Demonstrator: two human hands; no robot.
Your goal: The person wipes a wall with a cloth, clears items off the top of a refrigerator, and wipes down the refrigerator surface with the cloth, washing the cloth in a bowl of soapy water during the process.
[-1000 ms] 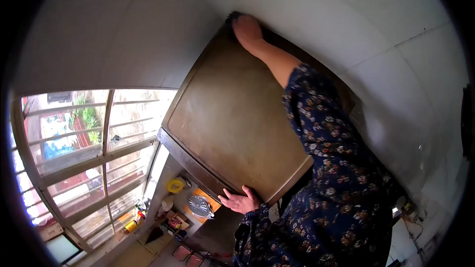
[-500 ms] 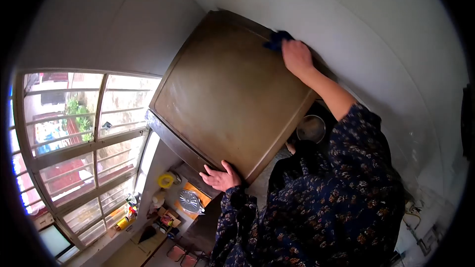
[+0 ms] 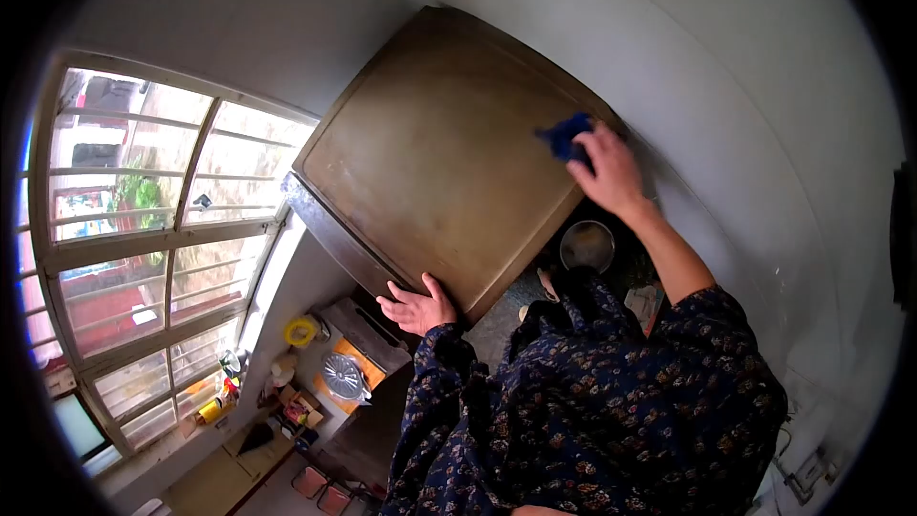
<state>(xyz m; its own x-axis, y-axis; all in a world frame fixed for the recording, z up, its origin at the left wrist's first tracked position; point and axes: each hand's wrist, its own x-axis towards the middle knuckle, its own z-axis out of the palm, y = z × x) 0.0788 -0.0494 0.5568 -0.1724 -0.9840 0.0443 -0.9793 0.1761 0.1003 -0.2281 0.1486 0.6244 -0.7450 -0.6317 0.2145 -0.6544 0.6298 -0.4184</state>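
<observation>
A broad brown, smudged metal-looking top [image 3: 430,153] of a boxy unit fills the middle of the view, with a raised rim around it. Near its right corner my right hand [image 3: 611,167] is closed on a crumpled dark blue cloth [image 3: 570,137], which touches the surface. My left hand [image 3: 418,306] rests on the near edge of the top with its fingers spread, holding nothing. Both my arms wear dark floral sleeves.
White walls meet behind the unit. On the left is a barred window [image 3: 172,239]. Far below are a counter with a silver ribbed round object [image 3: 344,376], a yellow ring [image 3: 300,332], and red stools [image 3: 325,489]. A round pan [image 3: 586,247] shows below the right edge.
My right hand has drawn the blue cloth from the far edge back toward the near right corner of the top. The left hand stays on the edge. The whole view has shifted slightly.
</observation>
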